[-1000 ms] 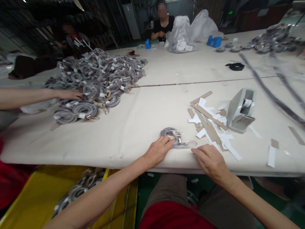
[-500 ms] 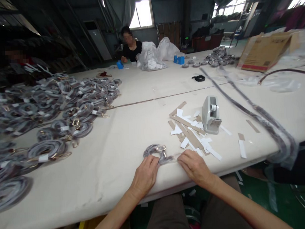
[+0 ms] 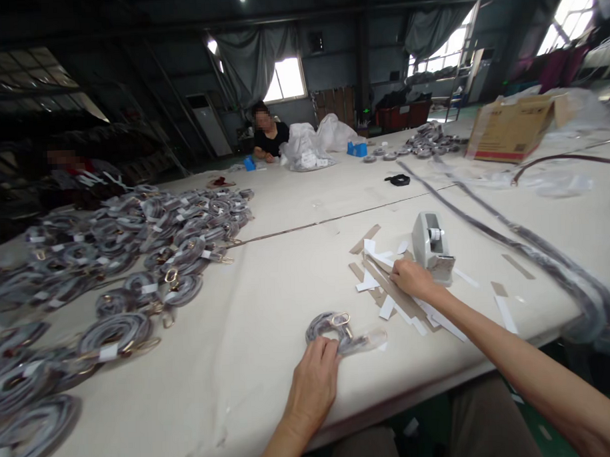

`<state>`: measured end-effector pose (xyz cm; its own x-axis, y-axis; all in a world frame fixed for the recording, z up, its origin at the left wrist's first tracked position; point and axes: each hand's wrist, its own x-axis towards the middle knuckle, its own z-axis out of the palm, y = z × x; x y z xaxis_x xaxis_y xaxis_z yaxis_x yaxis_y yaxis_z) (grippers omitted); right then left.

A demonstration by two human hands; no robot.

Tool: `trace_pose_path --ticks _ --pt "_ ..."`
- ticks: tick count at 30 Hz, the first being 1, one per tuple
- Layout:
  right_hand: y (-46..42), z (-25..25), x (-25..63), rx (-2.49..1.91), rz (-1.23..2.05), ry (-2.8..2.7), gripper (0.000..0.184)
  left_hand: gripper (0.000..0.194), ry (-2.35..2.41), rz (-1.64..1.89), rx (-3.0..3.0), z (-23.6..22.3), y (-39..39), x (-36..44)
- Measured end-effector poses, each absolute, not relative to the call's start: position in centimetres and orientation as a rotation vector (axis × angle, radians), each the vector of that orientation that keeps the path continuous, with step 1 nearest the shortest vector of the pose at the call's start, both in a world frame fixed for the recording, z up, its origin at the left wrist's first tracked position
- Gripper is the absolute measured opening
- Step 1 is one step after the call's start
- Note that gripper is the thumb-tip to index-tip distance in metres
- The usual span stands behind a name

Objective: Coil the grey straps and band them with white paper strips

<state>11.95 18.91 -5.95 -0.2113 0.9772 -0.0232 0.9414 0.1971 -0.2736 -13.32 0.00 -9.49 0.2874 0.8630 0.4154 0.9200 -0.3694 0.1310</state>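
A coiled grey strap with a gold clasp, wrapped in clear plastic (image 3: 341, 330), lies near the table's front edge. My left hand (image 3: 313, 383) rests on its near side, fingers curled down on the coil. My right hand (image 3: 411, 279) is farther out, over a scatter of brown card strips and white paper slips (image 3: 381, 279), its fingers closed at the front of a grey tape dispenser (image 3: 430, 245). What the fingers pinch is hidden.
A large heap of bagged coiled straps (image 3: 111, 262) covers the table's left side. A long grey strap in plastic (image 3: 525, 241) runs along the right. A cardboard box (image 3: 511, 126) stands at the far right. One person sits at the far end beside white bags (image 3: 307, 147), another at far left.
My right hand left the coil's plastic tail and reached out to the tape dispenser. My left hand stayed on the coil. The camera tilted up and turned right.
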Motion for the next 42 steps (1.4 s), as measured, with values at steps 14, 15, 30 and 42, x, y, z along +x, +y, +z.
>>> trace_pose_path --ticks 14,15,30,42 --pt "15.5 -4.8 12.6 -1.527 0.75 -1.971 0.016 0.016 -1.706 -0.644 -2.366 -9.9 0.2 -13.4" --pt "14.7 -4.8 12.7 -1.473 0.809 -1.937 0.017 0.016 -1.736 -0.636 -2.37 -9.9 0.2 -13.3" --pt "3.2 -7.5 16.5 -1.255 1.709 -1.061 0.048 0.046 -2.522 -2.482 -1.751 -4.7 0.8 -12.7" --pt "1.0 -7.0 11.6 -1.325 1.701 -1.383 0.055 0.039 -2.408 -3.045 -1.381 -3.6 0.3 -10.4"
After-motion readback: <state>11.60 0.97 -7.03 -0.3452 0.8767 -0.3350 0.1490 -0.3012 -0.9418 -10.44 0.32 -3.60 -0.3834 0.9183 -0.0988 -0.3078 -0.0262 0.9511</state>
